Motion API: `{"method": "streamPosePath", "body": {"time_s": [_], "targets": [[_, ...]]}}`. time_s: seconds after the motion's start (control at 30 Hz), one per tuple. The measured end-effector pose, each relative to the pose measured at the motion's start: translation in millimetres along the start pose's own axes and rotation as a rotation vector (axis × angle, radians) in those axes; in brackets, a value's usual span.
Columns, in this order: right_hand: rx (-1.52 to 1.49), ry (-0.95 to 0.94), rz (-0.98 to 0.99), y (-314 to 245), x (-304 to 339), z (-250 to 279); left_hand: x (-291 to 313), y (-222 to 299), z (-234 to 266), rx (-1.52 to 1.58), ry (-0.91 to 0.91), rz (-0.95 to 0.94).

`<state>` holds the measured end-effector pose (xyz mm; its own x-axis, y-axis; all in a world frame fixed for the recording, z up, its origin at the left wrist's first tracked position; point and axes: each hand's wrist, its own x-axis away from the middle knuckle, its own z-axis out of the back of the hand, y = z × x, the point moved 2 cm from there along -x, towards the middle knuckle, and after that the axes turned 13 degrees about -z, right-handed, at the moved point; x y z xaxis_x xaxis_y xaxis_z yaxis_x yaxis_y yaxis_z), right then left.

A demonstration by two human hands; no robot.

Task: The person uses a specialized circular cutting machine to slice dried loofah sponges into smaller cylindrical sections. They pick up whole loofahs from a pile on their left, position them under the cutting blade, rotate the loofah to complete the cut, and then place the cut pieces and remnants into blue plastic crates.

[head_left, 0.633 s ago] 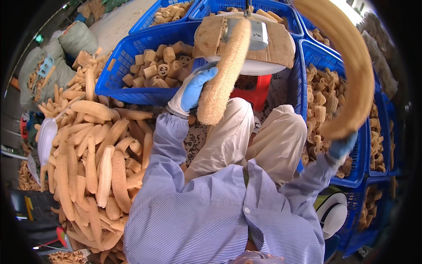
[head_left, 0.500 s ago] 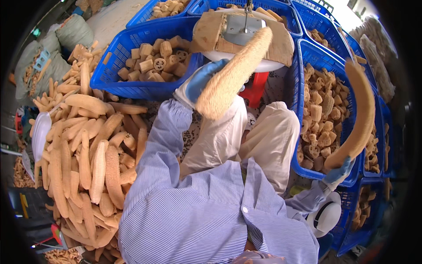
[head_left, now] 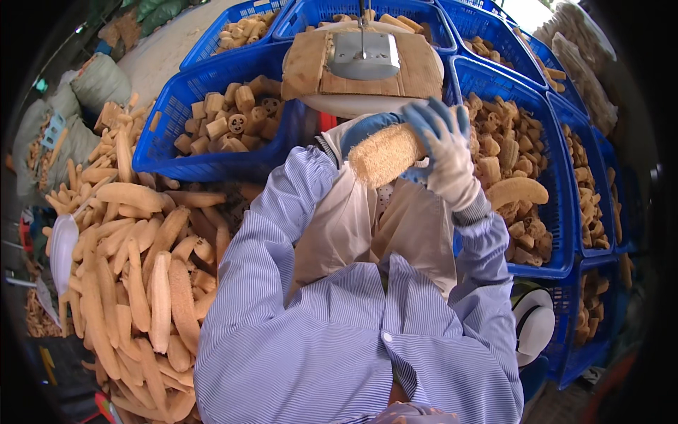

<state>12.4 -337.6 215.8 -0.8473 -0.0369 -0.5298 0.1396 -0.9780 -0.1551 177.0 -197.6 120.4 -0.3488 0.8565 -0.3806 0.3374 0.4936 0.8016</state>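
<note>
A tan, fibrous dried loofah (head_left: 385, 155) lies crosswise above my knees. My left hand (head_left: 369, 130), in a white and blue work glove, is closed around it from behind, its fingers partly hidden. My right hand (head_left: 446, 157), gloved the same way, is at the loofah's right end, thumb below and slightly blurred fingers over the top. Just beyond my hands a metal plate with an upright rod (head_left: 364, 55) is fixed on a wooden board (head_left: 307, 67). A curved loofah (head_left: 519, 191) rests on cut pieces in the blue crate (head_left: 565, 233) to my right.
A large heap of whole loofahs (head_left: 145, 268) lies on my left. Another blue crate (head_left: 205, 166) with cut loofah pieces stands at the front left. More blue crates line the far side and right. A white hat (head_left: 534, 326) sits by my right elbow.
My right hand has let go of the curved loofah, now in the right crate, and moved left to the other loofah. My left hand has brought that loofah down, away from the metal plate.
</note>
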Motion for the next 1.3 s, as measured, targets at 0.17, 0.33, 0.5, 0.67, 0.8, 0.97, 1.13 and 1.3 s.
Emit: {"method": "streamPosePath", "body": {"time_s": [0.17,0.33,0.5,0.67,0.8,0.97,1.13,1.3], "targets": [[-0.026,0.001,-0.115,35.3,-42.9,-20.9,12.0,32.9,14.5,-0.373,0.383,-0.235],[0.292,-0.306,-0.34,53.7,-107.2,-62.7,19.2,64.0,29.4,-0.682,0.549,-0.284],[0.372,-0.306,-0.309,71.3,-147.3,-106.1,-17.7,50.5,80.8,-0.93,0.545,-0.185],[0.406,-0.379,-0.387,79.4,-169.5,-127.5,-46.7,44.9,115.3,-0.894,0.687,-0.146],[0.377,-0.266,-0.341,91.7,-183.3,-138.8,-65.7,45.0,135.4,-0.962,0.729,-0.155],[0.345,-0.273,-0.315,93.4,-206.2,-147.5,-73.6,46.5,165.8,-1.129,0.728,-0.236],[0.306,-0.25,-0.317,108.7,-224.2,-158.6,-89.0,46.8,185.8,-1.151,0.737,-0.24],[0.222,-0.414,-0.524,137.7,-248.5,-168.1,-114.8,49.0,195.2,-1.097,0.789,-0.146]]}}
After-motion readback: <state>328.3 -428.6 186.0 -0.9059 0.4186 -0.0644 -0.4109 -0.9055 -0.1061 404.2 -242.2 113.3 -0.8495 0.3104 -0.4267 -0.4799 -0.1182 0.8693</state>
